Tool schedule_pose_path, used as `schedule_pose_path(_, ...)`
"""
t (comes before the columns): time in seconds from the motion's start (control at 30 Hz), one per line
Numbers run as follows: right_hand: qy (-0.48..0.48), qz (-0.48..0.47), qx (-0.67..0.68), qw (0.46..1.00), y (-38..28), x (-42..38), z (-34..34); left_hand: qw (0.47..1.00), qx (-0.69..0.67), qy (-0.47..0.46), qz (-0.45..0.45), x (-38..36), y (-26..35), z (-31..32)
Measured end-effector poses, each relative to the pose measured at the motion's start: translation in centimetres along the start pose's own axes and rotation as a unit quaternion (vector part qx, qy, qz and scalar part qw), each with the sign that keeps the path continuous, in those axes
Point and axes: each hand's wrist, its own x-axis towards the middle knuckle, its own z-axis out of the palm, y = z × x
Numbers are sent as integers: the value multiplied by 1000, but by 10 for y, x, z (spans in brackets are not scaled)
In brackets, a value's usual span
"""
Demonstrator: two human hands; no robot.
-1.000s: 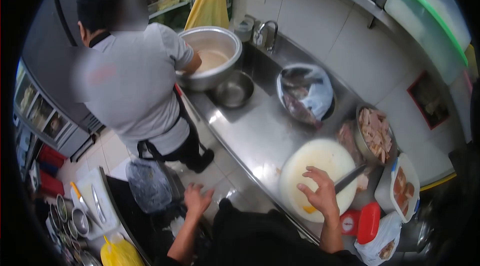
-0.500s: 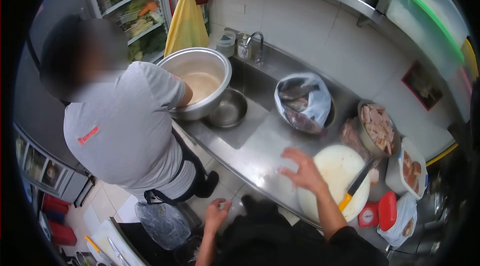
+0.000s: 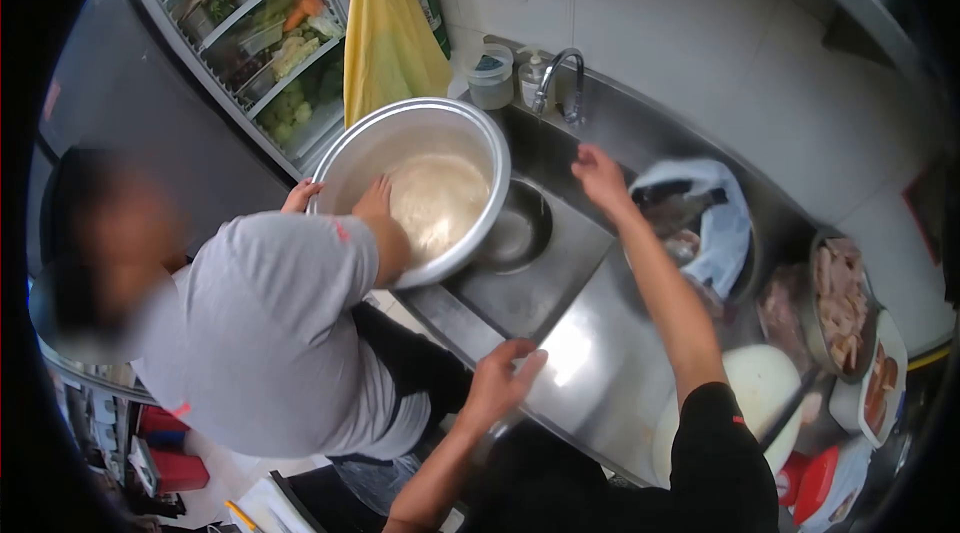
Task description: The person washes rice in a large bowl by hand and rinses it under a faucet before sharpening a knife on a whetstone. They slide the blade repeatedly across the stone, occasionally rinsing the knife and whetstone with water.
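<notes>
My right hand (image 3: 600, 178) reaches over the back of the steel sink counter, fingers loosely apart with nothing in them. It is near the curved tap (image 3: 572, 83) but does not touch it. Just beyond my forearm lies a white plastic bag (image 3: 725, 223) with whole fish, set in a metal bowl. My left hand (image 3: 503, 383) hovers empty at the counter's front edge, its thumb apart from the fingers. In the sink basin sits a small steel bowl (image 3: 515, 228), partly behind a large aluminium pot (image 3: 487, 148) with cloudy liquid.
A co-worker in a grey shirt (image 3: 270, 323) has one hand inside the pot. To the right are a round white cutting board (image 3: 755, 378) with a knife, a bowl of cut meat (image 3: 840, 303) and a white tub (image 3: 880, 378). A soap bottle (image 3: 532, 81) stands beside the tap.
My right hand has moved from above the cutting board towards the tap. My left hand has come up to the counter edge. The view has shifted towards the sink, and the co-worker leans closer.
</notes>
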Motion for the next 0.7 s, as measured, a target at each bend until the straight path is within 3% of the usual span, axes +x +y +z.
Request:
schedule_pose_path(0.2,3,37,-159,987,38,127,64,988,-70,-23,-138,92,-32,23)
schedule_pose_path(0.23,-8,42,-168,985,49,143,75,993,-80,-4,-91,106,-45,30)
schedule_pose_path(0.47,-65,51,-288,954,97,197,118,990,-64,16,-123,172,-56,46)
schedule_pose_path(0.57,-100,58,-352,929,87,194,118,986,-83,7,-146,202,-58,53)
schedule_pose_path(0.67,-48,61,-341,937,76,189,119,975,-139,4,-171,242,-90,63)
schedule_pose_path(0.7,6,22,-207,978,88,183,127,967,-192,24,-166,260,-97,68)
